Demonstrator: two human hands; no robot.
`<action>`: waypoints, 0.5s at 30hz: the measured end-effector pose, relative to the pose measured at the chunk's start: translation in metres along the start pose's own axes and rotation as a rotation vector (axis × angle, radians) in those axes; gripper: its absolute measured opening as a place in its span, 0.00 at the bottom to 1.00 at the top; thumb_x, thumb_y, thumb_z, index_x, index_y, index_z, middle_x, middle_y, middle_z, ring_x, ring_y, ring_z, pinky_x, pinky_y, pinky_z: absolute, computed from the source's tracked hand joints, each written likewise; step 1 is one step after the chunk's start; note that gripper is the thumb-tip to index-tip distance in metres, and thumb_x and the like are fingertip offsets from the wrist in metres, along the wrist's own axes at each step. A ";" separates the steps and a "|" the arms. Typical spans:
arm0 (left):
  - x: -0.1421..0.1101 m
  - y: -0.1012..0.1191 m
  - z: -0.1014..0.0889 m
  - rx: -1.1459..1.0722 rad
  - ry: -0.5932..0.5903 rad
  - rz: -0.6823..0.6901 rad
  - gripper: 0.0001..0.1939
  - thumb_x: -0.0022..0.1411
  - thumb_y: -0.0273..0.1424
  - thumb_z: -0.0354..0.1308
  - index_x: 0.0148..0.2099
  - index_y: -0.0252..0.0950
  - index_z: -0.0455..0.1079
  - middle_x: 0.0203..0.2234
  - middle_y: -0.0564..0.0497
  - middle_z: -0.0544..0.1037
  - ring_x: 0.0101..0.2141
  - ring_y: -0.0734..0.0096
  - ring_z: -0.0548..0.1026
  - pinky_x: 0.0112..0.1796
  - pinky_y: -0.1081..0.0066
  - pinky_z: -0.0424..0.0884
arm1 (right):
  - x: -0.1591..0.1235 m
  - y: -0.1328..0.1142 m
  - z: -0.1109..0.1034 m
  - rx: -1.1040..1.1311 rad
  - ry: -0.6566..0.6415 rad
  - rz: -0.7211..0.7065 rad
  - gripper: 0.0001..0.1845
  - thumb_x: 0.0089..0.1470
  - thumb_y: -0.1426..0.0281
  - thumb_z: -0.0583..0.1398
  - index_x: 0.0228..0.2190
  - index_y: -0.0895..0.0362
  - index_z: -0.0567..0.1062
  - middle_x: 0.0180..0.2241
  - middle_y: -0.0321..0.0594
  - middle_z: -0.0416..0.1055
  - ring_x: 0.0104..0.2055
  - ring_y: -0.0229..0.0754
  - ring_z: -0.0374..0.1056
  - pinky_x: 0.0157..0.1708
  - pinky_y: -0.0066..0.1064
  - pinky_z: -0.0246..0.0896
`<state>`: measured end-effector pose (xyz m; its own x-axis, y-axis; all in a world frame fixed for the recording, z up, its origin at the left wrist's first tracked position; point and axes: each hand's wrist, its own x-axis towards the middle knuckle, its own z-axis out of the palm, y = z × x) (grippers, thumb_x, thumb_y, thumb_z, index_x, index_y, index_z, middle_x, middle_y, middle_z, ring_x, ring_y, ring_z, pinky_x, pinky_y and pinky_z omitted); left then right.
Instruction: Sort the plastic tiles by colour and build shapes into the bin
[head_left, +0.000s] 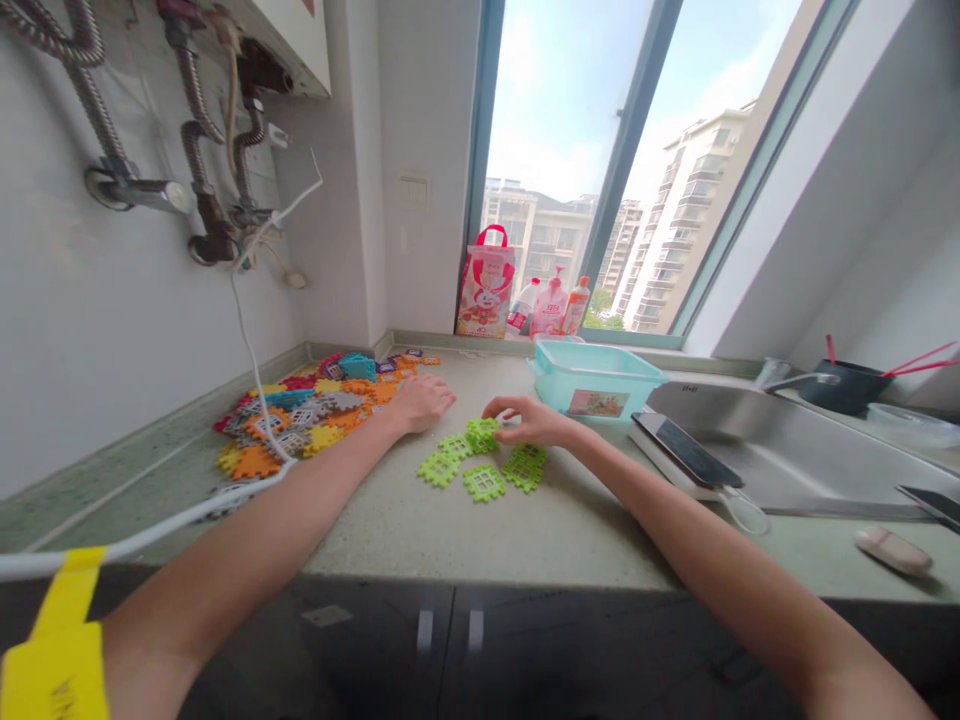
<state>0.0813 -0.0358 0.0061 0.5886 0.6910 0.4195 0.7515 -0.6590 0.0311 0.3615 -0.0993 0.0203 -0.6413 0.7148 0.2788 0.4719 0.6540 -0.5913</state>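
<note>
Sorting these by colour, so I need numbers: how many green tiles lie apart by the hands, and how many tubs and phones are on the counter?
Green tiles: 5
Turquoise tub: 1
Phones: 2, one cut off at the right edge
Total: 8

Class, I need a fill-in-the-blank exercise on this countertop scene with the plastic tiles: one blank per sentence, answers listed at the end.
1. The tiles set apart near the right hand are all ____ in colour.
2. The left hand rests at the edge of a mixed-colour ____ of tiles.
3. Behind the right hand stands a turquoise plastic ____.
4. Right of that lies a metal ____.

Missing words: green; pile; tub; sink
</note>
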 end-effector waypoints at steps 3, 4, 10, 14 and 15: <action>0.001 0.000 0.000 0.012 -0.010 0.003 0.20 0.74 0.41 0.47 0.47 0.44 0.81 0.53 0.45 0.80 0.56 0.51 0.73 0.56 0.51 0.64 | 0.000 -0.003 0.004 0.005 -0.069 0.011 0.18 0.52 0.66 0.66 0.46 0.53 0.81 0.47 0.38 0.80 0.52 0.49 0.74 0.58 0.42 0.64; 0.001 0.000 0.000 0.022 -0.016 0.004 0.21 0.74 0.42 0.46 0.47 0.44 0.81 0.53 0.44 0.80 0.56 0.51 0.73 0.56 0.51 0.64 | 0.000 -0.004 0.004 0.007 -0.082 0.014 0.18 0.52 0.66 0.66 0.46 0.53 0.81 0.47 0.38 0.80 0.52 0.50 0.73 0.58 0.43 0.64; 0.002 -0.003 0.001 0.060 -0.017 0.008 0.22 0.74 0.41 0.45 0.47 0.44 0.81 0.54 0.44 0.80 0.56 0.52 0.73 0.57 0.51 0.62 | -0.001 -0.005 0.001 0.038 -0.136 0.010 0.22 0.49 0.64 0.69 0.48 0.52 0.79 0.55 0.40 0.77 0.59 0.53 0.70 0.59 0.44 0.61; 0.003 -0.005 0.003 0.077 -0.014 0.025 0.21 0.75 0.42 0.45 0.47 0.45 0.81 0.53 0.46 0.80 0.56 0.54 0.73 0.58 0.52 0.61 | -0.002 -0.009 0.002 0.030 -0.149 -0.002 0.23 0.49 0.62 0.70 0.48 0.52 0.79 0.56 0.40 0.76 0.60 0.54 0.69 0.59 0.45 0.61; 0.004 -0.005 0.004 0.080 -0.017 0.028 0.21 0.75 0.42 0.45 0.47 0.45 0.81 0.53 0.46 0.80 0.56 0.54 0.73 0.58 0.53 0.61 | -0.002 -0.010 0.003 0.025 -0.148 -0.008 0.22 0.50 0.62 0.69 0.47 0.51 0.79 0.55 0.40 0.77 0.59 0.53 0.70 0.59 0.44 0.61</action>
<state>0.0810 -0.0289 0.0043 0.6142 0.6780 0.4037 0.7557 -0.6528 -0.0534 0.3566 -0.1076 0.0236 -0.7281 0.6642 0.1695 0.4525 0.6515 -0.6089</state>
